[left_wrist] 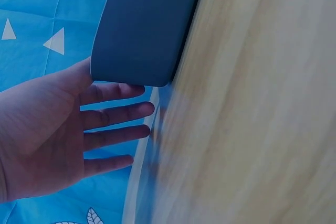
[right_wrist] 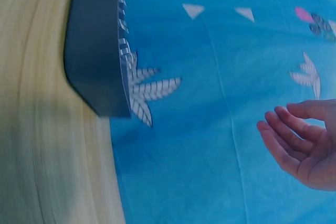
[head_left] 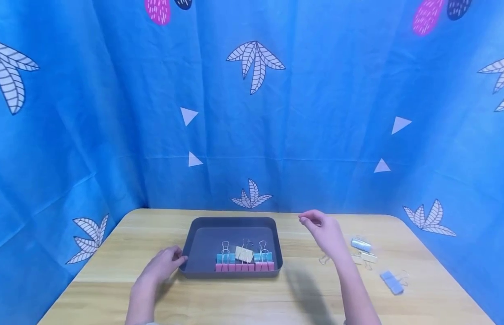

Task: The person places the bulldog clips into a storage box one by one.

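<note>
Our left hand (head_left: 161, 263), fingers straight, touching the gray tray (head_left: 207, 239), our right hand (head_left: 322, 230), softly bent and holding nothing, in the air, pink clips (head_left: 245, 267), blue clips (head_left: 219, 258) and a yellow clip (head_left: 243, 254) in the tray, other clips (head_left: 391, 283) on the table (head_left: 231, 302).

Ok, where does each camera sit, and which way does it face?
Head: on the head, facing forward and down at a dark grey rectangular tray on a wooden table; left hand, right hand and forearms show.
Left wrist: on that wrist, facing the tray's outside; the left hand shows.
Right wrist: on that wrist, facing the tray and blue printed cloth; part of the right hand shows.
Both wrist views share tray, table, cloth.
</note>
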Motion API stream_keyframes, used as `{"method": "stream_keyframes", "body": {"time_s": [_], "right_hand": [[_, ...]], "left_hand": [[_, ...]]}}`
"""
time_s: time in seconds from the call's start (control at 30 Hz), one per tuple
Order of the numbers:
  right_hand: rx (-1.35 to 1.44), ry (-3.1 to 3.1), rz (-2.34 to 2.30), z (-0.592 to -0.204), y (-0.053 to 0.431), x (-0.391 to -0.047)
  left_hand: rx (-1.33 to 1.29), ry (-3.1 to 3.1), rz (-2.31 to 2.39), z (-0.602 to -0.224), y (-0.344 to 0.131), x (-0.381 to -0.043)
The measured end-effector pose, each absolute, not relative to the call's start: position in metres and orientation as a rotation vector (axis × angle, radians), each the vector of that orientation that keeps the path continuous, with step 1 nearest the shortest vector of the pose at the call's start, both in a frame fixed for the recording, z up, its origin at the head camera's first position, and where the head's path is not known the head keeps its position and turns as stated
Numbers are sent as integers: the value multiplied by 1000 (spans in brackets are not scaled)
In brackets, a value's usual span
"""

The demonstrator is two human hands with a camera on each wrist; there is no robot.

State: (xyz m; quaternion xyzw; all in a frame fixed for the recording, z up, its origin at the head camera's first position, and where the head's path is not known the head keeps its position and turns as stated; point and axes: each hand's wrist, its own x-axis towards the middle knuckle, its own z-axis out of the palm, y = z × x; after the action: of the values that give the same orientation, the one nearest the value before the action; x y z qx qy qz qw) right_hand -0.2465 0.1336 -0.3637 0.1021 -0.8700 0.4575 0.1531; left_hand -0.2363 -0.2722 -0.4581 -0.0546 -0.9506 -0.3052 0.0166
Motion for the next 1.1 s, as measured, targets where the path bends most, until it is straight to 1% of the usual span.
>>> {"method": "stream_keyframes", "body": {"time_s": [0.17,0.27,0.47,0.57,0.8,1.1], "right_hand": [[271,-2582,1202,-363,160,-248],[317,-2653,1107,-367,179,-250],[475,-2821,1000,-392,214,-259],[472,-2914,1018,-405,224,-262],[506,-3003,1014,-422,227,-266],[372,-3053,1050,-428,222,-268]], "left_hand": [[-174,-2958,-980,-458,-273,-237],[-157,-2958,-996,-459,-272,-236],[-156,-2960,-978,-458,-272,-237],[-175,-2955,-974,-457,-272,-237],[-169,-2951,-980,-457,-272,-236],[-182,-2953,-966,-456,-272,-237]]}}
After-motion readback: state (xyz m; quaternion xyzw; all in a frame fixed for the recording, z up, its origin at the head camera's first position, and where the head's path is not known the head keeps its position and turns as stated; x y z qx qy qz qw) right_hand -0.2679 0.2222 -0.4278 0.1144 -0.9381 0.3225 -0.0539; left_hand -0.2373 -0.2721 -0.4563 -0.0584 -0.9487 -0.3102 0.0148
